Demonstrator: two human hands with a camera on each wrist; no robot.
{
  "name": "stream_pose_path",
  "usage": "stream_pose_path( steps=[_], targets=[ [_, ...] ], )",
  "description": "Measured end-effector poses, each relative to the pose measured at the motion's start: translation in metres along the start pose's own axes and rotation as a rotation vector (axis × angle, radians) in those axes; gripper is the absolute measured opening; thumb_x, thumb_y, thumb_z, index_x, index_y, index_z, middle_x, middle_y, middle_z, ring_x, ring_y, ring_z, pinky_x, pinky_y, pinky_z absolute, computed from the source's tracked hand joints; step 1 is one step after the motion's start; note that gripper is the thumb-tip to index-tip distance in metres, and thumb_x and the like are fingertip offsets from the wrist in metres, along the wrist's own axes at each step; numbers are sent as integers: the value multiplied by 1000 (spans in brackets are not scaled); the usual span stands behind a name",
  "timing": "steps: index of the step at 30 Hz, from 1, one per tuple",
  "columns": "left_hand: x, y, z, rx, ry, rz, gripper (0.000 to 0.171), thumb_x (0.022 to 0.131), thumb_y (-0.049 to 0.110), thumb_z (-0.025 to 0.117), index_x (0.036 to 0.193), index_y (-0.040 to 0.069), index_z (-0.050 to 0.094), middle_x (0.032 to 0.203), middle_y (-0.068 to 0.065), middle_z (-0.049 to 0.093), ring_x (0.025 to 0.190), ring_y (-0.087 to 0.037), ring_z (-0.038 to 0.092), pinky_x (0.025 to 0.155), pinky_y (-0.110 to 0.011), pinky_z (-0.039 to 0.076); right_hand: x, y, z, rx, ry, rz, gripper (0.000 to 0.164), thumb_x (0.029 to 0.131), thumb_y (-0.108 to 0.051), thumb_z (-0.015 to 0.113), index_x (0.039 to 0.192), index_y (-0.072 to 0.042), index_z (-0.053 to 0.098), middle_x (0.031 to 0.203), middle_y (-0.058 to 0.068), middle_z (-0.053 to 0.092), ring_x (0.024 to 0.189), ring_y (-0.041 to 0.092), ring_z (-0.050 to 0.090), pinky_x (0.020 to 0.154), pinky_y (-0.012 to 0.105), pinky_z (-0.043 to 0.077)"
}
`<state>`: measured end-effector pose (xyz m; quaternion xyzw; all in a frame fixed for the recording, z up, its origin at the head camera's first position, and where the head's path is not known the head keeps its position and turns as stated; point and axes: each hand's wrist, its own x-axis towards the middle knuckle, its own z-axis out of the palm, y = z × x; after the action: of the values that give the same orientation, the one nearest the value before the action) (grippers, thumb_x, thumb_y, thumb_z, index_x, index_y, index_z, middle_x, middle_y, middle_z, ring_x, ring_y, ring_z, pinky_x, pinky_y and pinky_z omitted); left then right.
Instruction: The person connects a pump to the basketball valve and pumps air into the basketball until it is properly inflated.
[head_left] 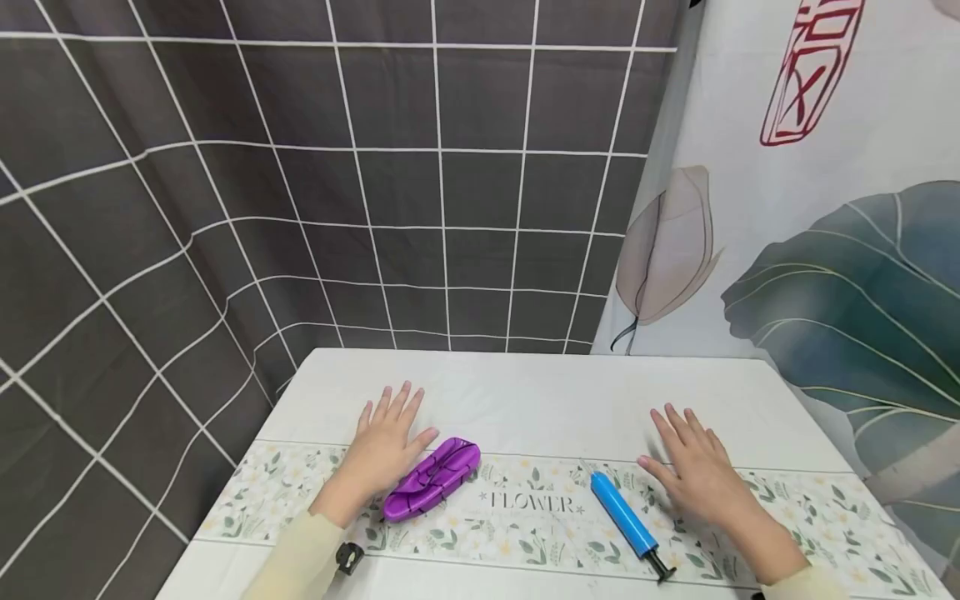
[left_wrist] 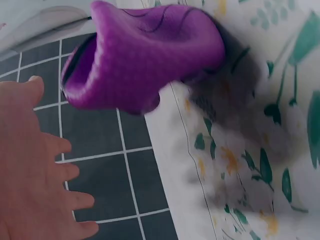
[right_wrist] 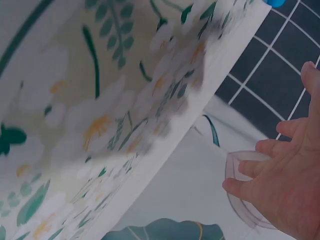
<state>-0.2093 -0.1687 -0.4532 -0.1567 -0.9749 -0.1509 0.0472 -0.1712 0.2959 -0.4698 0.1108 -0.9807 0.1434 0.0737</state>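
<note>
A deflated purple ball, its skin pebbled and crossed by black lines, lies folded in on itself on the table. My left hand is just left of it, palm down with fingers spread and holding nothing. In the left wrist view the ball shows a deep hollow, beside the straight fingers of the left hand. A blue hand pump with a black handle lies right of the middle. To the right of the pump, my right hand is spread and empty; its fingers are straight in the right wrist view.
The white table carries a floral band with the word FLOWER printed across it. A dark grid-patterned curtain hangs behind and to the left. A white cloth with large leaves hangs at the right.
</note>
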Motion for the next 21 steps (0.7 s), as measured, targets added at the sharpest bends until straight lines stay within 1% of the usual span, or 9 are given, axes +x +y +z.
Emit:
stream_pose_path(
  steps=[7, 11, 16, 21],
  targets=[
    [-3, 9, 4, -18, -6, 11, 75, 104, 59, 39, 159, 10, 29, 166, -16, 20, 153, -43, 12, 122, -65, 6, -3, -9, 7, -11, -8, -10, 79, 97, -46, 63, 155, 0, 34, 159, 31, 27, 146, 54, 20, 113, 75, 18],
    [-3, 14, 6, -30, -26, 0, 77, 103, 60, 39, 160, 9, 29, 166, -16, 21, 153, -43, 13, 122, -64, 7, -5, -14, 10, -6, -28, -13, 78, 98, -47, 62, 155, -1, 34, 159, 30, 28, 145, 53, 22, 113, 74, 20],
    [-3, 20, 12, -35, -48, -12, 78, 102, 61, 40, 159, 9, 30, 166, -17, 22, 152, -44, 15, 122, -65, 11, -8, -18, 12, -1, -38, -42, 76, 98, -45, 62, 154, 1, 36, 158, 30, 31, 143, 54, 27, 112, 73, 26],
    [-3, 25, 17, -38, -54, -10, 79, 102, 61, 42, 158, 8, 32, 165, -19, 25, 151, -45, 18, 121, -66, 14, -10, -23, 15, 7, -47, -52, 77, 98, -45, 63, 154, 1, 36, 157, 30, 32, 142, 54, 29, 110, 71, 30]
  ],
)
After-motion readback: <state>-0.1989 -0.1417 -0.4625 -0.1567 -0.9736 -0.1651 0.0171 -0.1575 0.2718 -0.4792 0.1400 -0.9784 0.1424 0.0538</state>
